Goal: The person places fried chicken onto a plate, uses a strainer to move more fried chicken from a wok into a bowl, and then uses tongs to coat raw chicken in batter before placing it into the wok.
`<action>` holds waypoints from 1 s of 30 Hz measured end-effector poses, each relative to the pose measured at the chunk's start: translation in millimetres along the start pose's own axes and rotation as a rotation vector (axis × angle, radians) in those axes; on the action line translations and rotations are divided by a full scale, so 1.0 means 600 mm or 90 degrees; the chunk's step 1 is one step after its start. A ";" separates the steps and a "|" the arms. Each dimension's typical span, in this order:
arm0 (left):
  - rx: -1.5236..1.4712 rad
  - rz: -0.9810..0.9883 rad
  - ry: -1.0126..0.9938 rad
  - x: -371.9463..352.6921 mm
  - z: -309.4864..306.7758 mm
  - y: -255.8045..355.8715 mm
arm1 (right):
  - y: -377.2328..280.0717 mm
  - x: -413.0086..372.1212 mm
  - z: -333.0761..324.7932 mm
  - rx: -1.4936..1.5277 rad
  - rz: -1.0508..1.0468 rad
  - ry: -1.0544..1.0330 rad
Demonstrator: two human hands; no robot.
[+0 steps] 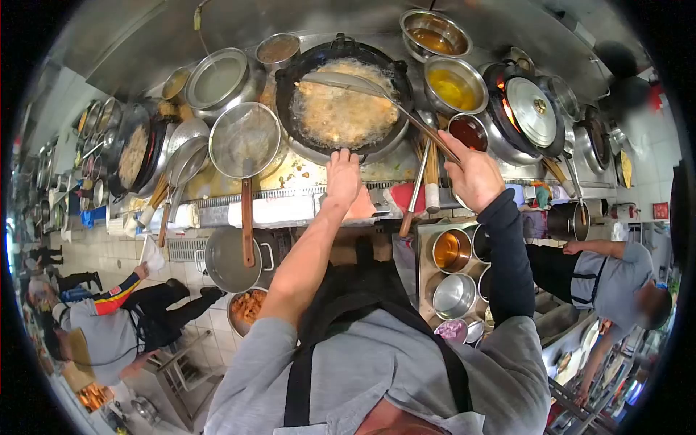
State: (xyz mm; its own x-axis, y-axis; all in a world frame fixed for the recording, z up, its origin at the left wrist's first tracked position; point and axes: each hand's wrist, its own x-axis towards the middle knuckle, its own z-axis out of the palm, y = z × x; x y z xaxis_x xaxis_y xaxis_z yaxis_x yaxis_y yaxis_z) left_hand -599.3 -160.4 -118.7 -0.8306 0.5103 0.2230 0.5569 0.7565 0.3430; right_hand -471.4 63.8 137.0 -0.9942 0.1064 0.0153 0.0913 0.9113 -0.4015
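A large black wok (286,119) stands on the stove in front of me, full of bubbling, foaming oil with pale golden pieces in it. My left hand (344,177) is at its near edge, fingers curled at the rim, where a handle may be hidden beneath them. In my right hand (473,177) is the wooden handle of a long-handled skimmer (344,78). Its broad metal head is tilted nearly edge-on over the oil, so the bowl's inside is mostly hidden. A round mesh strainer (245,139) with a wooden handle rests left of the wok.
Bowls of yellow liquid (451,85) and dark red sauce (467,132) stand right of the wok. Beyond them, flames show beside a lidded pan (531,111). A pot (232,259) and a bowl of reddish pieces (247,308) are lower left. Co-workers stand at both sides.
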 end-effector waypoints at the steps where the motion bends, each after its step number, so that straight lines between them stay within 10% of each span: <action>1: 0.002 -0.008 0.005 0.004 0.013 0.005 | -0.003 0.002 0.009 0.007 -0.005 0.004; 18: -0.120 -0.055 -0.029 -0.015 -0.052 0.023 | -0.074 0.029 0.102 0.023 -0.003 0.039; 22: -0.357 -0.025 -0.070 -0.170 -0.085 -0.018 | -0.099 0.027 0.126 0.014 0.029 0.015; 24: -0.432 -0.106 -0.335 -0.268 -0.130 -0.059 | -0.107 0.036 0.156 -0.017 0.063 -0.022; 30: -0.287 -0.450 -0.359 -0.661 -0.058 -0.315 | -0.090 0.026 0.244 0.032 0.025 -0.052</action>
State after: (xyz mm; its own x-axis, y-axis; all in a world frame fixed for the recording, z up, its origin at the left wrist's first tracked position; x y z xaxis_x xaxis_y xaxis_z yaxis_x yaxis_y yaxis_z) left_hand -375.3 -519.9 -240.2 -0.7802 0.2119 -0.5886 -0.2127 0.7950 0.5681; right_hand -500.2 -41.8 24.8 -0.9914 0.1071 -0.0746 0.1292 0.8859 -0.4455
